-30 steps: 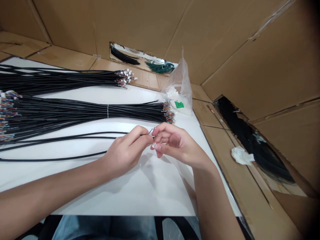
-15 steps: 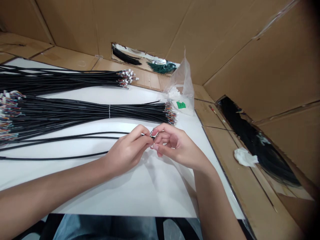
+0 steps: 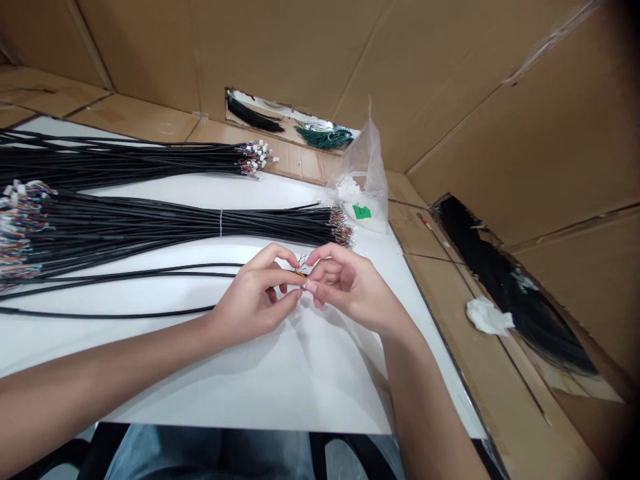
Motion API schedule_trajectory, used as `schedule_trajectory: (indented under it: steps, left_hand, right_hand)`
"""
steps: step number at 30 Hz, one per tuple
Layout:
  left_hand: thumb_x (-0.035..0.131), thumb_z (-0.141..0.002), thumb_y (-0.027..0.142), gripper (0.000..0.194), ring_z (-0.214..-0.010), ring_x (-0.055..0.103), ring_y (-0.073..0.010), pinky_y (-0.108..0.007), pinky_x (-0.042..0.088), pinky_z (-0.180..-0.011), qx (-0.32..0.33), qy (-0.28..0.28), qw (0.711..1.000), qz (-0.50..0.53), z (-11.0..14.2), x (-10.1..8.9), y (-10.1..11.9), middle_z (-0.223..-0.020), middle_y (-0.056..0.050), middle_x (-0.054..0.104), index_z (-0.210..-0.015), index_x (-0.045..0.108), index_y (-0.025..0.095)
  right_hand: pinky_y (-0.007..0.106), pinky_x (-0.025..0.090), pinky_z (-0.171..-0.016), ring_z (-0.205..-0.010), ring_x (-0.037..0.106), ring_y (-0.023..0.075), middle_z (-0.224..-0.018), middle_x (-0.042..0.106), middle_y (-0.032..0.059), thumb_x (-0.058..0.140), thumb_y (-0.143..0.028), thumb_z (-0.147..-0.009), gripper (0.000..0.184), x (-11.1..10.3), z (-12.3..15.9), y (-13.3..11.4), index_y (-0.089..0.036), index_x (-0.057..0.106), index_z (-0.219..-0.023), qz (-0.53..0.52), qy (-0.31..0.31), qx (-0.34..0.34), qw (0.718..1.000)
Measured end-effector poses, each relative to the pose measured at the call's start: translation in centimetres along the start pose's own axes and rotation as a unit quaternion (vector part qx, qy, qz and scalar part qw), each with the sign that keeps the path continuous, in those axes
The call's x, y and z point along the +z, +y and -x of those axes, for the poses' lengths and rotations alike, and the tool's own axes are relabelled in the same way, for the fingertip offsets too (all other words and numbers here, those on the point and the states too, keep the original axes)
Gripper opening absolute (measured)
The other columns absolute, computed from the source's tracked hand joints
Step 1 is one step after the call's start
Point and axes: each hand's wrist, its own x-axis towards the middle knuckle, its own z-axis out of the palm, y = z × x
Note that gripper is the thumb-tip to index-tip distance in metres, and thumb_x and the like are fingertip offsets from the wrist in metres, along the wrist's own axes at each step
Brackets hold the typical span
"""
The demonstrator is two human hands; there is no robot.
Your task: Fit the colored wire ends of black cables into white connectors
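Near the middle of the white table, my left hand [image 3: 253, 293] is closed around the end of a black cable [image 3: 185, 270], which runs off to the left beside other loose cables. Thin coloured wires [image 3: 301, 265] fan out of this end between my two hands, some yellow, some dark. My right hand [image 3: 350, 283] pinches at the wire tips with thumb and fingers, almost touching the left fingertips. A tiny whitish piece shows in that pinch, too small to make out clearly.
Behind my hands lies a tied bundle of black cables [image 3: 150, 217]; another bundle [image 3: 175, 159] with white connectors is farther back. A clear plastic bag [image 3: 367, 173] with a green label stands at the back right. Cardboard walls [image 3: 300, 47] enclose the table, with crumpled white paper [image 3: 489, 316] on the right ledge.
My left fingers have loosened from a tight pinch and spread somewhat, so more of the wires show. My right hand stays at nearly the same place, still pinching.
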Motion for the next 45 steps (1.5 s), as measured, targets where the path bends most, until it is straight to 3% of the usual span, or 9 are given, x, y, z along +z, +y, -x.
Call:
schedule_trajectory:
  steps: [7, 10, 15, 21, 26, 32, 37, 45]
  left_hand:
    - [0.056, -0.077, 0.004, 0.028, -0.065, 0.052, -0.0055, -0.019, 0.047, -0.054, 0.023, -0.012, 1.000, -0.005, 0.1, 0.2, -0.4, -0.105, -0.006, 0.052, -0.097, 0.071, 0.019]
    - [0.055, -0.078, 0.005, 0.027, -0.065, 0.052, -0.0054, -0.018, 0.045, -0.051, -0.011, 0.000, 1.000, -0.009, -0.1, 0.2, -0.5, -0.103, -0.006, 0.052, -0.094, 0.072, 0.018]
    - [0.056, -0.081, 0.012, 0.020, -0.080, 0.058, -0.0121, -0.015, 0.042, -0.046, -0.071, 0.059, 0.996, -0.009, -0.4, 0.0, -0.5, -0.097, -0.007, 0.055, -0.090, 0.074, 0.017]
    - [0.060, -0.078, 0.018, 0.018, -0.078, 0.058, -0.0126, -0.014, 0.045, -0.044, -0.130, 0.071, 0.989, 0.031, -0.6, 0.0, -0.7, -0.100, -0.008, 0.054, -0.088, 0.075, 0.016]
    - [0.060, -0.077, 0.014, 0.020, -0.085, 0.059, -0.0146, -0.016, 0.047, -0.050, -0.103, 0.057, 0.992, 0.041, -0.5, 0.0, -0.8, -0.100, -0.007, 0.055, -0.089, 0.075, 0.018]
    - [0.060, -0.074, 0.007, 0.021, -0.058, 0.049, -0.0036, -0.015, 0.045, -0.047, -0.057, 0.036, 0.997, 0.030, -0.3, 0.1, -0.5, -0.097, -0.005, 0.053, -0.086, 0.074, 0.017]
    - [0.059, -0.073, 0.004, 0.021, -0.055, 0.045, -0.0020, -0.016, 0.045, -0.047, -0.044, 0.031, 0.998, 0.016, -0.2, 0.1, -0.3, -0.098, -0.005, 0.053, -0.084, 0.073, 0.015]
    - [0.063, -0.073, 0.013, 0.016, -0.086, 0.059, -0.0159, -0.018, 0.052, -0.052, -0.156, 0.043, 0.976, 0.144, -0.6, -0.3, -0.4, -0.100, -0.008, 0.053, -0.083, 0.075, 0.016]
  right_hand:
    - [0.024, 0.048, -0.054, -0.055, 0.060, 0.0105, -0.069, 0.061, -0.0030, 0.066, -0.019, -0.079, 0.022, -0.2, -0.1, 0.3, -0.019, 0.051, -0.095, 0.003, 0.005, 0.008, 1.000]
    - [0.024, 0.048, -0.054, -0.053, 0.059, 0.0106, -0.066, 0.062, -0.0033, 0.069, -0.022, -0.076, 0.025, -0.1, -0.3, 0.4, -0.019, 0.051, -0.093, -0.008, 0.025, 0.014, 1.000]
    - [0.025, 0.050, -0.055, -0.056, 0.063, 0.0134, -0.064, 0.065, -0.0025, 0.076, -0.033, -0.070, 0.034, 0.6, -0.7, 0.5, -0.020, 0.052, -0.090, -0.065, 0.085, 0.021, 0.994]
    - [0.028, 0.053, -0.060, -0.058, 0.064, 0.0136, -0.064, 0.064, -0.0002, 0.078, -0.039, -0.065, 0.031, 1.0, -1.0, 0.6, -0.017, 0.059, -0.071, -0.058, 0.100, 0.009, 0.993]
    - [0.029, 0.054, -0.060, -0.058, 0.064, 0.0144, -0.062, 0.066, 0.0003, 0.080, -0.042, -0.062, 0.034, 1.0, -1.0, 0.6, -0.017, 0.059, -0.071, -0.063, 0.106, 0.016, 0.992]
    - [0.029, 0.053, -0.059, -0.057, 0.065, 0.0150, -0.061, 0.066, 0.0003, 0.081, -0.042, -0.062, 0.034, 1.1, -0.9, 0.6, -0.017, 0.060, -0.070, -0.060, 0.101, 0.031, 0.993]
    - [0.028, 0.053, -0.059, -0.058, 0.066, 0.0150, -0.061, 0.066, 0.0008, 0.080, -0.041, -0.063, 0.033, 1.1, -0.8, 0.7, -0.016, 0.060, -0.071, -0.051, 0.094, 0.032, 0.994]
    - [0.030, 0.056, -0.065, -0.063, 0.068, 0.0156, -0.067, 0.068, 0.0015, 0.080, -0.035, -0.065, 0.029, 0.7, -0.6, 0.3, -0.016, 0.060, -0.074, -0.098, 0.077, 0.036, 0.992]
